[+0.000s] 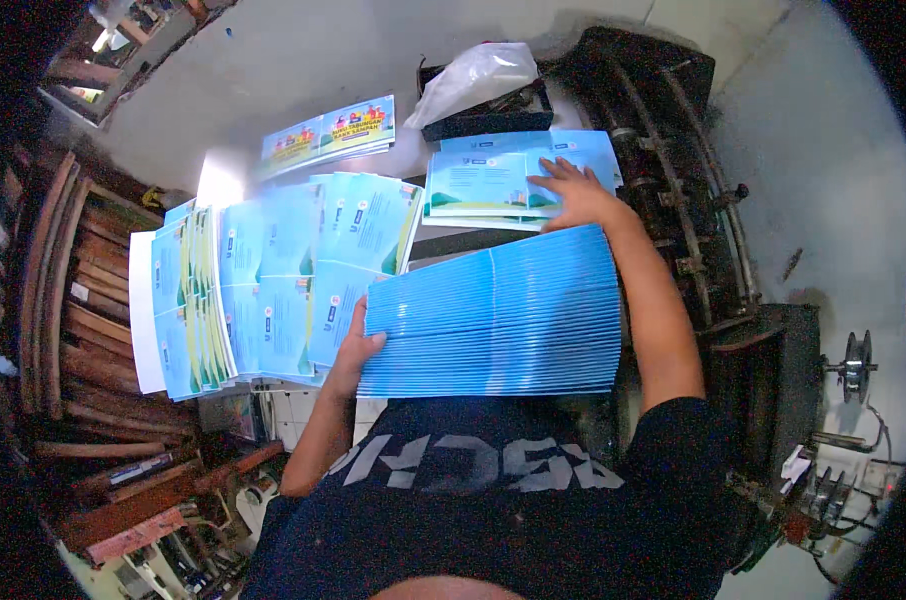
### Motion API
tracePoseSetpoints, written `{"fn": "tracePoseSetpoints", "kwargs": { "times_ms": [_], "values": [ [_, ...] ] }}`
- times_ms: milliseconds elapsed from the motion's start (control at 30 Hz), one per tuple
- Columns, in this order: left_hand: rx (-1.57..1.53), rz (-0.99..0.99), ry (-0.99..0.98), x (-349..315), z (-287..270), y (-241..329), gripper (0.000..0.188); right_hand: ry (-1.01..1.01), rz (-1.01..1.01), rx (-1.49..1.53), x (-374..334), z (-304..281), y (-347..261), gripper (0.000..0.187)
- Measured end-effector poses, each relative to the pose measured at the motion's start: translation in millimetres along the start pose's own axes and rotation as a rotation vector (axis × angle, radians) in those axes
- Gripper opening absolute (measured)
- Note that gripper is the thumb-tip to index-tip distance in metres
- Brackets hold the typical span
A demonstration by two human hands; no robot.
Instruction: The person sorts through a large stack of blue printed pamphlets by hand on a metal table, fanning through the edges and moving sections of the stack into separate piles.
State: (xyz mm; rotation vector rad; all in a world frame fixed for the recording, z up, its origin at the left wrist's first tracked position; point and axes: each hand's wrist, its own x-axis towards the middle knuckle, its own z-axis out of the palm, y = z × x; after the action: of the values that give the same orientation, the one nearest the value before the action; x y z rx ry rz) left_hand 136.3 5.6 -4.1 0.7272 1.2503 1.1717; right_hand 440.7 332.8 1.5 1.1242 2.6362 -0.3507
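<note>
A thick fanned stack of blue printed booklets (493, 315) lies against my body, its many edges overlapping in even steps. My left hand (355, 352) grips its left end, thumb on top and the other fingers hidden underneath. Beyond it, my right hand (576, 195) rests with spread fingers on a pile of light-blue printed sheets (473, 185). My right forearm passes along the right end of the fanned stack. To the left, more blue and green printed sheets (273, 270) lie spread in overlapping rows.
At the back, colourful printed strips (333, 135) lie beside a black tray (488, 112) with a white plastic bag (478, 80) on it. Dark machinery with metal rods (673, 180) stands to the right. Wooden boards (103, 290) are stacked on the left.
</note>
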Motion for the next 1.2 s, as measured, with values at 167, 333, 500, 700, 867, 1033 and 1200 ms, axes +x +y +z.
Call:
{"fn": "tracePoseSetpoints", "kwargs": {
  "times_ms": [167, 333, 500, 700, 867, 1033, 1200],
  "values": [
    [0.041, -0.055, 0.01, -0.4, 3.4, 7.4, 0.079, 0.566, 0.052, 0.401, -13.2, 0.3, 11.8, 0.077],
    [0.04, -0.047, 0.003, -0.7, 5.1, 8.9, 0.082, 0.379, -0.033, 1.74, -88.3, 28.6, -20.2, 0.076],
    [-0.146, 0.031, 0.036, -9.2, -6.0, -19.3, 0.082, 0.463, -0.115, 1.638, -162.7, 51.7, -64.6, 0.09],
    [-0.236, 0.06, 0.035, -6.6, 1.4, -20.9, 0.079, 0.838, -0.016, 1.959, -178.3, 77.5, -115.2, 0.099],
    [-0.126, 0.003, 0.1, -11.3, 9.7, -6.2, 0.073, 0.792, -0.029, 1.943, -176.5, 72.1, -107.7, 0.099],
    [-0.115, -0.017, 0.089, -11.9, 12.0, -1.7, 0.067, 0.776, -0.034, 1.939, -176.1, 72.1, -103.5, 0.098],
    [-0.146, -0.044, 0.118, -12.4, 17.0, 1.9, 0.064, 0.769, -0.023, 1.898, -175.1, 72.6, -103.9, 0.099]
  ]
}}
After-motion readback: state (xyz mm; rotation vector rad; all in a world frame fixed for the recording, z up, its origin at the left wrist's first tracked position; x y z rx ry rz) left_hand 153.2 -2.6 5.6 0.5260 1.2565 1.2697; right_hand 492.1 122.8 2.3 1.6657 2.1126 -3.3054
